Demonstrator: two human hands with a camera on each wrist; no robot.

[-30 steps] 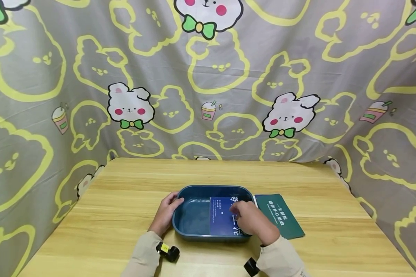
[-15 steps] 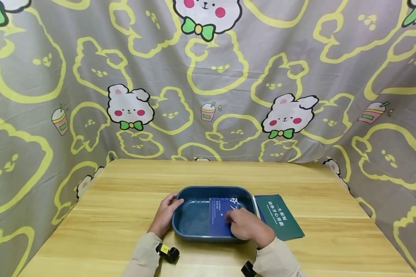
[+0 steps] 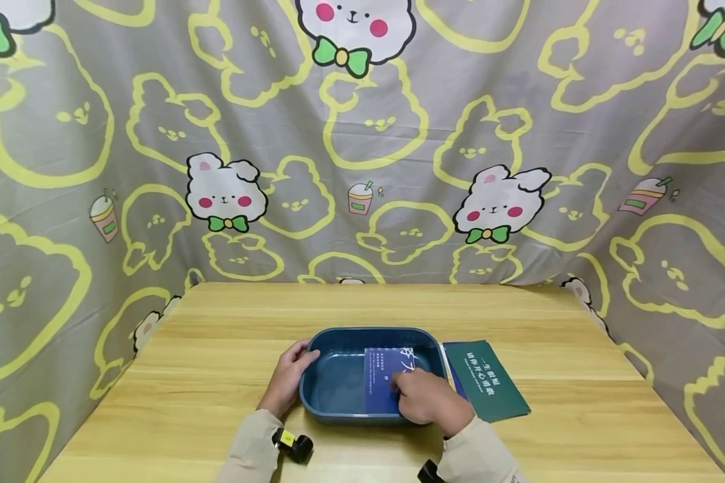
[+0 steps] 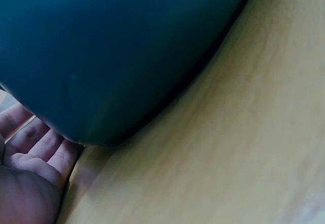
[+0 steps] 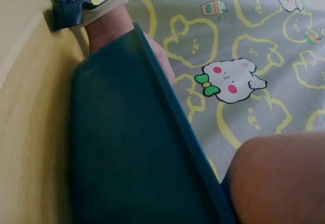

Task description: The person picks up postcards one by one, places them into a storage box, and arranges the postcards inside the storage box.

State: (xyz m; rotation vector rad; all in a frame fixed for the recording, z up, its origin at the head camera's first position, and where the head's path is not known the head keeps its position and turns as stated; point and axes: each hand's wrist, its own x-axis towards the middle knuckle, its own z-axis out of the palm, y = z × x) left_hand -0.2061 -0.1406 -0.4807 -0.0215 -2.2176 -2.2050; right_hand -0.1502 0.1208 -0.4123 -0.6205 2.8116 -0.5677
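In the head view, a dark teal oblong basin (image 3: 332, 386) sits on the table. My left hand (image 3: 288, 377) holds its left end, thumb over the rim and fingers along the outer wall; the left wrist view shows those fingers against the basin (image 4: 101, 56). A blue booklet or card (image 3: 380, 376) with white writing lies inside, towards the right. Over its right part is my right hand (image 3: 427, 397), fingers bent down and fingertips mostly hidden; I cannot tell whether they grip it. The right wrist view shows part of the right hand (image 5: 284, 178) above the basin's rim.
Right of the basin lies a green booklet (image 3: 492, 382) with white writing, over a blue one (image 3: 456, 376). They rest on the wooden table (image 3: 217, 349). A grey curtain (image 3: 314, 268) with yellow outlines and white rabbits hangs behind and at both sides.
My right hand has slid left and nearer the basin's front side, over the blue booklet. My left hand keeps its hold on the rim, and the booklet has barely shifted.
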